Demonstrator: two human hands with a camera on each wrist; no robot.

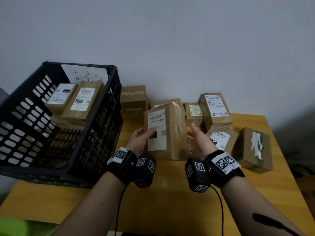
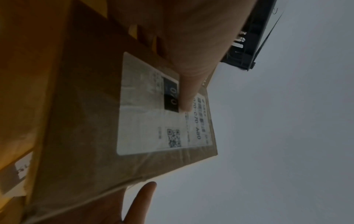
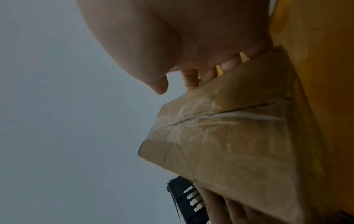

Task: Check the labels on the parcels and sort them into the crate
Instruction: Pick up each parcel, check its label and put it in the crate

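From the head view, we hold one cardboard parcel [image 1: 167,132] upright above the yellow desk [image 1: 153,201], its white label [image 1: 156,129] turned toward us and reading 070-070-A80. Our left hand [image 1: 140,137] pinches the parcel's left edge, thumb pressed on the label; our right hand [image 1: 198,140] is at the right side with thumb raised and fingers going behind the box. The black crate [image 1: 56,126] sits at the desk's left end and already holds at least two labelled parcels [image 1: 75,101] stacked on other cardboard, under a handwritten paper sign [image 1: 88,74]. We judge the sorting partly done: about six more parcels remain on the desk behind and to the right, among them a Moody box [image 1: 133,99] and a taped box [image 1: 255,149]. In the left wrist view, our thumb [image 2: 188,91] lies flat on the label [image 2: 153,124] beside a black patch printed 070, so this grip is pinching the parcel [image 2: 86,121], and a fingertip shows past its far edge. In the right wrist view, our fingers [image 3: 206,75] tuck behind the parcel's [image 3: 239,136] taped end while the thumb [image 3: 159,86] stands free of it, so this grip is spread, supporting and not clamping; the crate's corner [image 3: 187,200] shows beyond.
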